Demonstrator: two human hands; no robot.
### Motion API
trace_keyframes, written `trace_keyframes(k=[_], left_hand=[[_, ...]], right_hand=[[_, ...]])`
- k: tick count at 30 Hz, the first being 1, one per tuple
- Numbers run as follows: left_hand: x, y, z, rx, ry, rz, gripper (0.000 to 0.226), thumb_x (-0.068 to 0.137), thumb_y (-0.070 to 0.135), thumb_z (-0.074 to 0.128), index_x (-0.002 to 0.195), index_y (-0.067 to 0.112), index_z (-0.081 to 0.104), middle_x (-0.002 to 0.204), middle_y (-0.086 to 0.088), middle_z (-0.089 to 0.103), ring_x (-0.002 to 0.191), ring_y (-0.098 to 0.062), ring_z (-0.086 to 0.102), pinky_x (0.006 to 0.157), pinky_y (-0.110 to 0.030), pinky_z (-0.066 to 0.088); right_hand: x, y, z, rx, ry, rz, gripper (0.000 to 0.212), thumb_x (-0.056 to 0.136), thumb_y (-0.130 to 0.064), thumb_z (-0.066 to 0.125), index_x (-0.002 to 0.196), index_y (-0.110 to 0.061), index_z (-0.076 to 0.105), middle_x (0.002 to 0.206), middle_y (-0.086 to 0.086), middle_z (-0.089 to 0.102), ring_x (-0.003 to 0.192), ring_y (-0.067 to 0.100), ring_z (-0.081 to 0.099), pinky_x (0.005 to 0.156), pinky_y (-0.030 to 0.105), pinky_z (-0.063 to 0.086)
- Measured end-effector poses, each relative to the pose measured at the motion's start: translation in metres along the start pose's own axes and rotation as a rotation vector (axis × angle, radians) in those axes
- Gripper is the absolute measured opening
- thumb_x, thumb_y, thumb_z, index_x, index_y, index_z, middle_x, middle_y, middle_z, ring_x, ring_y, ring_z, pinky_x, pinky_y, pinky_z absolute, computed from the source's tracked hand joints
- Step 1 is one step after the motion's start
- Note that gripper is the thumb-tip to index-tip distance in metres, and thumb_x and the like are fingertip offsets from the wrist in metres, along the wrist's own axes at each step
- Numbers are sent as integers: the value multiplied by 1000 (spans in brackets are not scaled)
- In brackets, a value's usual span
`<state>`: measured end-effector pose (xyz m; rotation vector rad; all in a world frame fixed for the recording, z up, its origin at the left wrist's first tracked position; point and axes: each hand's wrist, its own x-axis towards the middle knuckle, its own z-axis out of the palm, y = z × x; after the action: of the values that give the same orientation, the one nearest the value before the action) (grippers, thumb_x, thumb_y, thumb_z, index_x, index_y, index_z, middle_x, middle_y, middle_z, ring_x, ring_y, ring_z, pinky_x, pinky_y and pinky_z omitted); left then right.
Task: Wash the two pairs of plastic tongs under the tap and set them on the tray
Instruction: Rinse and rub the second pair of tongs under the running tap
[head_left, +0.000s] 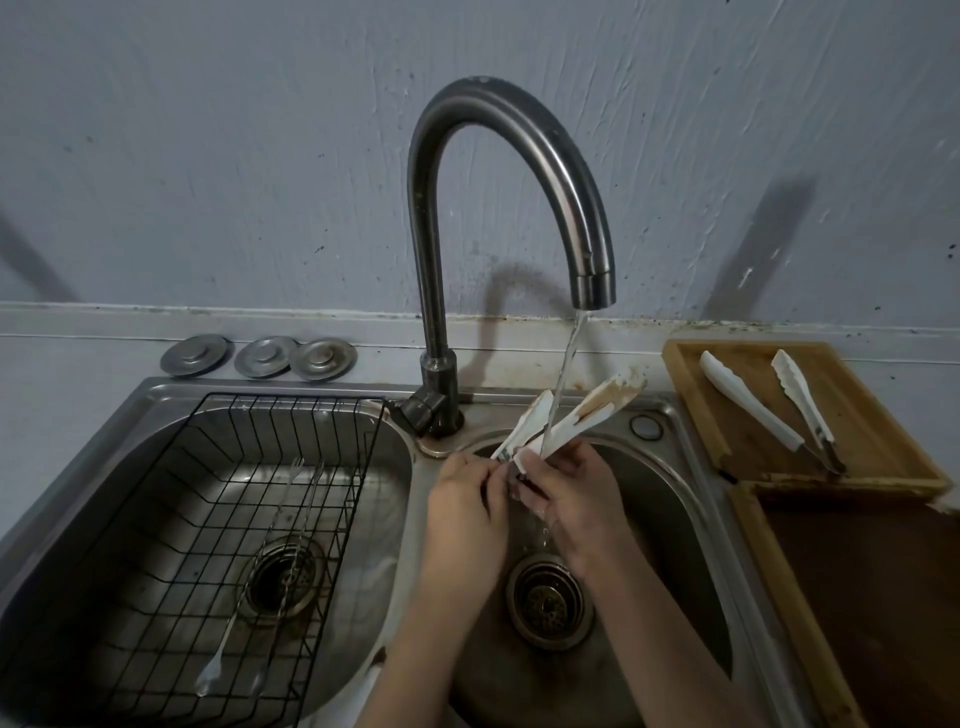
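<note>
Item: stained tongs (597, 410), over the right basin under the tap (592, 288), arms spread. Left hand (467, 499) and right hand (566, 488) both grip the hinge end. Clean pair (769, 410) on tray (680, 364). Method (a judgement): turn stained tips into the stream, rub.

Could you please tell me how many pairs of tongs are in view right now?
2. One pair is held over the right basin under the running tap by both hands; the other pair lies on the wooden tray at right. None seems hidden.
</note>
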<state>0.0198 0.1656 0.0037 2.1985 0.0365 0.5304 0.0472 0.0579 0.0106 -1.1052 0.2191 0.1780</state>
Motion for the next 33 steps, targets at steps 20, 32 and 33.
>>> trace_keyframes(k=[20,32,33], left_hand=[[-10,15,-10,381,-130,127,7,78,23,68,75,17,70,78,2,61,84,-20,56,71,-35,48],[-13,16,-10,464,-56,304,5,71,23,74,70,20,70,68,7,59,73,-17,59,63,-31,47],[-13,15,-10,460,-70,294,7,70,22,75,67,20,69,68,7,59,72,-17,59,63,-31,48]], right_hand=[[-19,-9,-9,-127,-26,69,19,88,0,55,81,-12,68,80,8,74,76,17,71,75,33,56],[-16,-5,-11,-81,10,81,12,91,-11,54,94,-4,62,66,3,72,65,12,69,76,38,53],[-17,-5,-11,-134,-4,71,10,88,-9,58,96,-4,62,69,4,72,67,13,70,77,39,54]])
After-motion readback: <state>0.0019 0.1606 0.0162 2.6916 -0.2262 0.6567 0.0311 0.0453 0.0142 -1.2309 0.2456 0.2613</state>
